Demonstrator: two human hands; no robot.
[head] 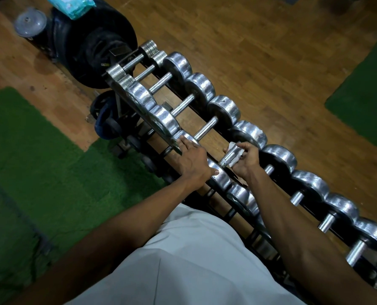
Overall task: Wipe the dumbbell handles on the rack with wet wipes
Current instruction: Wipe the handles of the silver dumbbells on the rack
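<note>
A long rack (pixel 207 134) of several chrome dumbbells runs diagonally from upper left to lower right. My right hand (pixel 247 159) is closed around a white wet wipe (pixel 236 158) wrapped on the knurled handle (pixel 227 156) of a middle dumbbell. My left hand (pixel 190 159) lies over the near chrome head of a neighbouring dumbbell (pixel 221 175), fingers resting on the head and rack rail. A teal pack of wipes (pixel 72 4) lies on black weight plates at the top left.
Black weight plates (pixel 95 47) stand at the rack's far end, with a clear lidded cup (pixel 30 22) beside them. Smaller plates (pixel 105 115) hang below the rack. Green mats (pixel 29 161) cover the wooden floor left and right (pixel 363 102).
</note>
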